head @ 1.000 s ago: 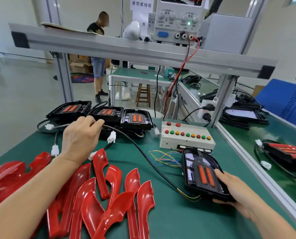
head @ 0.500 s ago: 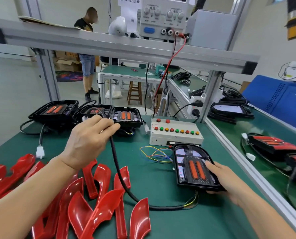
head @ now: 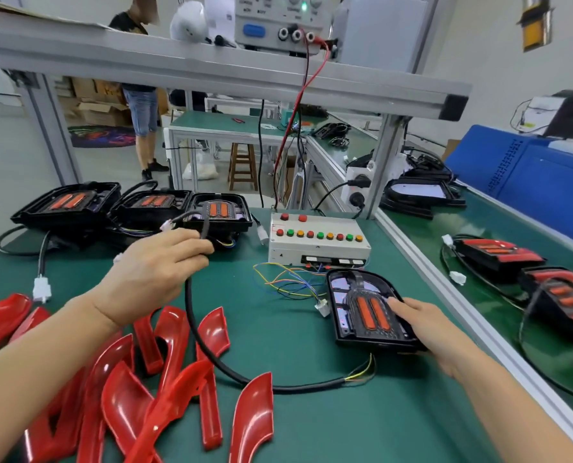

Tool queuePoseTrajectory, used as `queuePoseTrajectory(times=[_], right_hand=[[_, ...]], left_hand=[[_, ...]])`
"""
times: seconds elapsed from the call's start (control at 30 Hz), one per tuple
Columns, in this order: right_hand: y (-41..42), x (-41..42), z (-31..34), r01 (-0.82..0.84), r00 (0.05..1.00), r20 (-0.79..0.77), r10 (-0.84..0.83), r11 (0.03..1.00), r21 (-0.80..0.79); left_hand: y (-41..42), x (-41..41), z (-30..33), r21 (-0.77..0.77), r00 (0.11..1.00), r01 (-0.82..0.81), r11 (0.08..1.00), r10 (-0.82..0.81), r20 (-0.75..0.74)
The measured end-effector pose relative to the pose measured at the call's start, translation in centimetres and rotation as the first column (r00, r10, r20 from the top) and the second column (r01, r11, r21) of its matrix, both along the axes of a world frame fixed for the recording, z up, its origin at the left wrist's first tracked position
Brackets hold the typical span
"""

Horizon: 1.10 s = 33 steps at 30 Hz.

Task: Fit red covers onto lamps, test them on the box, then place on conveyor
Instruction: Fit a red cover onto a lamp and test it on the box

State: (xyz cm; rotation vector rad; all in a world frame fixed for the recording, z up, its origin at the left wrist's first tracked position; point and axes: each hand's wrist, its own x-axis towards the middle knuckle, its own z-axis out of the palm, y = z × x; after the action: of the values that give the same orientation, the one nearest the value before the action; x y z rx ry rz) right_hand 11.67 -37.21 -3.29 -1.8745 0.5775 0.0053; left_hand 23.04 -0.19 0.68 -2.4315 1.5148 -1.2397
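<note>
The green work table fills the lower frame. A pile of red covers lies at lower left. Three uncovered black lamps sit in a row at centre left. The white test box, with its row of coloured buttons, stands at centre. Just in front of it lies one lamp; the right hand grasps its right edge, thumb on top. The left hand is clenched around that lamp's black cable, raised above the table at centre left.
</note>
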Motion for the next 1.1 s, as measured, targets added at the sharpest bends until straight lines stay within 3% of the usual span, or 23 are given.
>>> queuePoseTrajectory(times=[0.1,0.23,0.33,0.4,0.47,0.53,0.6,0.63,0.67,0.77,0.87,0.97,1.1], right_hand=[[-0.3,0.7,0.1,0.019,0.999,0.029,-0.014,0.986,-0.165],[0.2,1.2,0.8,0.021,1.000,0.026,-0.016,0.976,-0.217],[1.0,0.7,1.1,0.041,0.999,0.051,-0.015,0.832,-0.554],[3.0,-0.4,1.6,0.091,0.963,0.246,0.107,0.733,-0.674],[5.8,-1.9,2.2,0.042,0.845,0.379,0.378,0.659,-0.751],[7.9,-3.4,2.0,-0.079,0.730,0.295,0.616,0.504,-0.860],[9.5,-4.3,1.3,-0.290,0.683,0.038,0.729,0.320,-0.902],[10.0,-4.4,1.0,-0.385,0.672,-0.062,0.738,0.275,-0.881],[10.3,-4.5,0.4,-0.425,0.662,-0.116,0.741,0.242,-0.872],[11.4,-4.3,-0.8,-0.328,0.660,-0.117,0.742,0.145,-0.933],[12.5,-3.8,-1.4,-0.188,0.720,-0.053,0.692,0.120,-0.975],[13.3,-3.2,-1.8,-0.132,0.747,-0.020,0.665,0.119,-0.984],[13.5,-3.4,-1.9,-0.099,0.774,0.013,0.633,0.140,-0.985]], left_hand=[[1.3,0.1,-0.8,0.029,0.994,-0.087,0.996,0.089,-0.059],[1.6,0.5,-0.9,0.015,0.978,-0.190,0.982,0.190,-0.091],[0.9,0.6,-0.6,0.011,0.970,-0.232,0.973,0.233,-0.069],[0.3,0.5,-0.3,0.007,0.956,-0.285,0.959,0.285,-0.070],[-0.3,0.3,-0.1,0.004,0.941,-0.329,0.944,0.328,-0.077],[-0.7,0.1,0.0,-0.015,0.941,-0.327,0.945,0.325,-0.094],[-1.0,-0.3,0.2,-0.047,0.949,-0.296,0.954,0.288,-0.125],[-1.1,-0.6,0.3,-0.065,0.953,-0.278,0.958,0.267,-0.143],[-1.2,-1.0,0.4,-0.083,0.956,-0.262,0.962,0.246,-0.161],[-1.6,-2.4,0.7,-0.117,0.957,-0.225,0.967,0.196,-0.215],[-2.6,-4.2,1.1,-0.088,0.956,-0.115,0.989,0.086,-0.280],[-3.7,-6.6,0.2,0.069,0.908,0.030,0.997,0.002,-0.418],[-5.2,-9.1,-2.8,0.216,0.791,0.112,0.970,0.045,-0.611]])
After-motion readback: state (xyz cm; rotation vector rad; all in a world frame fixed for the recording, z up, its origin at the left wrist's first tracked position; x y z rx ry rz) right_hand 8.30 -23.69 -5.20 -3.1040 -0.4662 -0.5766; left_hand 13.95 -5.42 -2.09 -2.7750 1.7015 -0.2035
